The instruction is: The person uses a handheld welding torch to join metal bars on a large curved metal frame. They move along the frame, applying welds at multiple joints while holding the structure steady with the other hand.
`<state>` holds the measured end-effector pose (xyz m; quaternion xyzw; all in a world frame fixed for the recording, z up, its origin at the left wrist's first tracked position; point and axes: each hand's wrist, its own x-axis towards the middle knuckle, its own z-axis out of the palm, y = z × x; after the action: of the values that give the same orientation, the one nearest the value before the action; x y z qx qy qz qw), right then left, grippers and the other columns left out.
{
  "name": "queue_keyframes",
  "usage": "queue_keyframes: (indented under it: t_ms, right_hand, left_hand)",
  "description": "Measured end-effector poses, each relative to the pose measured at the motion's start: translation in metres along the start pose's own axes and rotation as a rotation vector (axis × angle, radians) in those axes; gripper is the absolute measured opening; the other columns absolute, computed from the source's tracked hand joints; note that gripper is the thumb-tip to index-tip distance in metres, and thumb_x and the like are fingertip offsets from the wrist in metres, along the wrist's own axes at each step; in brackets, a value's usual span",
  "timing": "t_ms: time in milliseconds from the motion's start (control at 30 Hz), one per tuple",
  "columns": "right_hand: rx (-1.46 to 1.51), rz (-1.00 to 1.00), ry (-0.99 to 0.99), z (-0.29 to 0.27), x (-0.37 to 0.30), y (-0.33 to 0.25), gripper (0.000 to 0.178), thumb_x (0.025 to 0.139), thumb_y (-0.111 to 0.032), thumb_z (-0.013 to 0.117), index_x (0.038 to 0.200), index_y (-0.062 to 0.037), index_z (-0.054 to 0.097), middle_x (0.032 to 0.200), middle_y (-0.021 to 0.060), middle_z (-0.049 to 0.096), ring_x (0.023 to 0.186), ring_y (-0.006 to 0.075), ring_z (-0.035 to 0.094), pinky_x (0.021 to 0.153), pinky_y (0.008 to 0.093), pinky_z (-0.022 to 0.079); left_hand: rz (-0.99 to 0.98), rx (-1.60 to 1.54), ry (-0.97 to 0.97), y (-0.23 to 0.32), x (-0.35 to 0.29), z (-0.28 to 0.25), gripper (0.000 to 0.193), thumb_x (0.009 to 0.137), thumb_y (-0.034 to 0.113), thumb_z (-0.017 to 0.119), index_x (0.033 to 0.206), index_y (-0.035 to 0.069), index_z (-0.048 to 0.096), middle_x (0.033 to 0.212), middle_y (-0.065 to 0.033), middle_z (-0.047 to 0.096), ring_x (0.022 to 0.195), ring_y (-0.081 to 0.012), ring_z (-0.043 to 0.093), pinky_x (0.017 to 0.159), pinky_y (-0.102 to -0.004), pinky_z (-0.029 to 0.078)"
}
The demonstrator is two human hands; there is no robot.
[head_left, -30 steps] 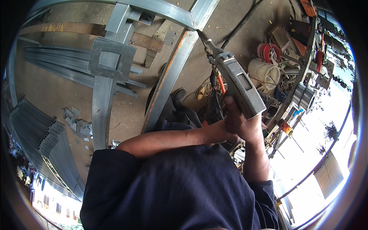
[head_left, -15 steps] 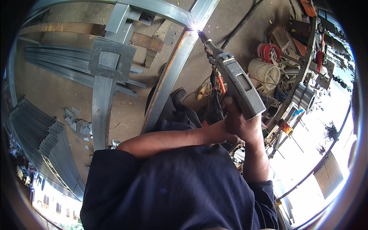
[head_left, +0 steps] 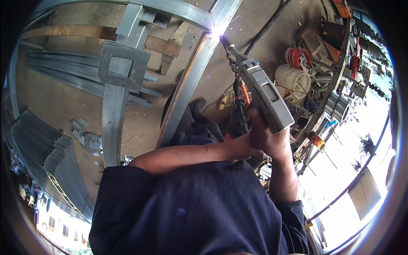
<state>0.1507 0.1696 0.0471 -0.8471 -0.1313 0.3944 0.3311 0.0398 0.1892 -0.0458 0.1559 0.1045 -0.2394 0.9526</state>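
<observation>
My right hand (head_left: 267, 137) is wrapped round the handle of a grey metal welding gun (head_left: 260, 87). The gun slants up and left, its nozzle at a bright white-violet arc (head_left: 218, 30). That glare sits where a galvanized steel beam (head_left: 193, 78), rusty along one edge, meets the upper frame tube (head_left: 182, 15); it hides the joint itself. Across my body lies my left forearm, and my left hand (head_left: 244, 146) is against the underside of my right wrist, its fingers mostly hidden. A dark cable and an orange piece (head_left: 245, 93) hang beneath the gun.
Left of me stands an upright steel post (head_left: 114, 123) with a square plate (head_left: 140, 70) round it. Stacked grey channels (head_left: 46, 148) and metal offcuts (head_left: 87, 138) lie on the floor. To the right are a white bucket (head_left: 293, 80), a red bucket (head_left: 297, 58) and a cluttered rack (head_left: 338, 68).
The arc glare has grown larger and brighter, with a spark streak to its upper right. The gun's tip has shifted very slightly; both hands hold their places.
</observation>
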Motion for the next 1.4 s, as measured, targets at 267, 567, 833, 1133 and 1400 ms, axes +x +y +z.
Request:
queue_keyframes:
  t_ms: [267,567,833,1133,1400]
  right_hand:
    - [0.0,0.038,-0.058,-0.003,0.0,-0.007,0.059,0.094,-0.02,0.074,0.144,0.0015,0.05,0.126,0.0173,0.067,0.113,0.0241,0.066,0.098,0.0359,0.051]
    - [-0.014,0.011,-0.047,-0.003,-0.001,-0.007,0.049,0.094,-0.019,0.073,0.135,0.001,0.055,0.117,0.0141,0.066,0.103,0.0211,0.065,0.088,0.0342,0.05]
    - [0.065,-0.025,0.027,-0.008,-0.012,0.016,0.023,0.098,-0.017,0.071,0.114,-0.0011,0.067,0.082,0.0036,0.069,0.068,0.0097,0.064,0.058,0.0267,0.049]
    - [0.327,-0.177,-0.064,-0.048,-0.013,0.017,0.036,0.097,-0.022,0.074,0.126,-0.0012,0.065,0.098,0.0064,0.071,0.084,0.0154,0.067,0.072,0.0298,0.054]
    - [0.399,-0.336,-0.109,-0.112,0.019,-0.002,0.068,0.089,-0.047,0.081,0.133,0.0007,0.06,0.117,0.0095,0.069,0.091,0.0169,0.066,0.078,0.0312,0.054]
  left_hand:
    - [-0.014,-0.008,-0.014,0.001,-0.001,0.001,0.055,0.081,0.006,0.079,0.132,0.001,0.058,0.121,-0.0078,0.067,0.115,-0.017,0.062,0.101,-0.0346,0.049]
    - [0.021,0.078,0.005,0.003,0.0,0.001,0.046,0.085,0.005,0.081,0.125,0.001,0.059,0.114,-0.0094,0.066,0.104,-0.0158,0.064,0.086,-0.0334,0.056]
    - [0.021,0.107,-0.016,-0.008,0.005,-0.003,0.052,0.082,0.005,0.081,0.128,0.001,0.057,0.118,-0.0091,0.067,0.11,-0.0168,0.063,0.093,-0.0354,0.055]
    - [0.119,-0.028,-0.002,0.011,0.026,0.016,0.05,0.08,0.0,0.078,0.125,0.006,0.057,0.111,-0.001,0.063,0.104,-0.0121,0.06,0.093,-0.0322,0.05]
    - [0.311,0.197,-0.001,0.048,0.095,0.041,0.054,0.081,0.004,0.082,0.129,0.003,0.058,0.121,-0.0043,0.067,0.115,-0.0131,0.061,0.098,-0.0324,0.051]
